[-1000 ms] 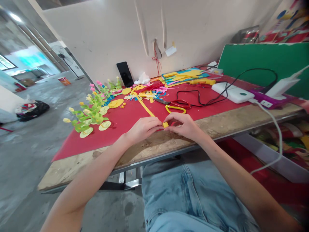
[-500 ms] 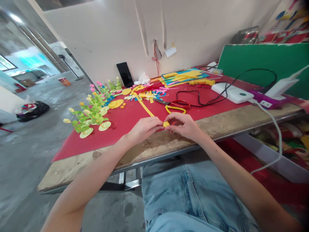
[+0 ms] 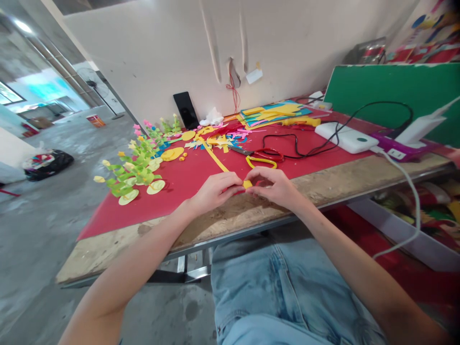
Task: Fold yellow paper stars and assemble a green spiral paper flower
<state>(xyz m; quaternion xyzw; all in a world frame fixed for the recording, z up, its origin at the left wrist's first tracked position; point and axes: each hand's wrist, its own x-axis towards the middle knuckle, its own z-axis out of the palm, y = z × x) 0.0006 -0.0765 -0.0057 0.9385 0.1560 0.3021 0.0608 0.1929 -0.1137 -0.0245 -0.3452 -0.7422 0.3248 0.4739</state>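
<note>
While left hand [image 3: 218,189] and right hand [image 3: 273,188] pinch yellow paper [image 3: 247,184] in their fingers, it is in front of scissors [image 3: 248,154] | flowers [image 3: 138,160]: left of scissors

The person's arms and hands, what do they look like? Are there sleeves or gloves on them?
No sleeves show on the left arm or right arm. The left hand and right hand have no gloves, and no watch or bracelet shows. Below are light-blue jeans.

Piece [image 3: 247,184] between left hand [image 3: 218,189] and right hand [image 3: 273,187], at table [image 3: 345,184] edge.
Scissors [image 3: 250,155] just beyond; flowers [image 3: 138,163] left; scraps [image 3: 220,140] farther back; board [image 3: 391,100] right.
</note>
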